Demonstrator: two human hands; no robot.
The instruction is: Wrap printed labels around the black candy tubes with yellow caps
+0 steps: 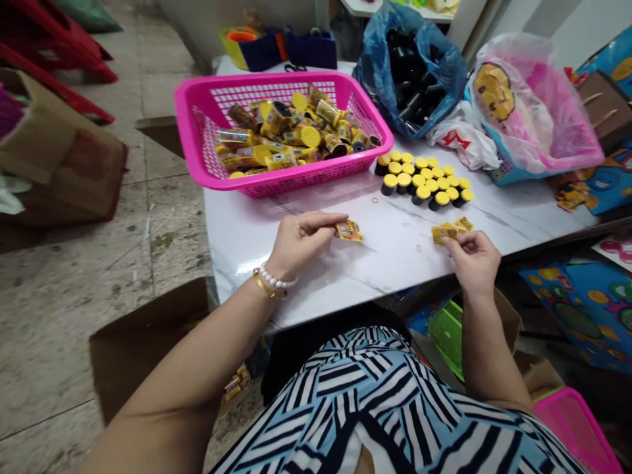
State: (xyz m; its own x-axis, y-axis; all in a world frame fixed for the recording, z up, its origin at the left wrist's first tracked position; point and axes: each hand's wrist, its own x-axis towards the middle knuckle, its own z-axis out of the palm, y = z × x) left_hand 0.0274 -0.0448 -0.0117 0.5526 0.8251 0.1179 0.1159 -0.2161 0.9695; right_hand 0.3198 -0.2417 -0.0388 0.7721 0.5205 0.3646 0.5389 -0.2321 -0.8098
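Note:
My left hand (299, 242) pinches a small yellow printed label (349, 231) just above the white marble table (316, 263). My right hand (473, 260) is closed on a small stack of the same yellow labels (450, 230) near the table's front edge. Beyond both hands stands a cluster of several small black tubes with yellow caps (423, 182). A pink plastic basket (197, 125) at the back left holds several labelled yellow-capped tubes (291, 135).
A blue bag of black tubes (409, 69) and a pink bag (536, 108) sit at the back right. Rubber bands (419, 248) lie on the table. Cardboard boxes (133, 342) stand on the floor to the left; another pink basket (575, 428) is at lower right.

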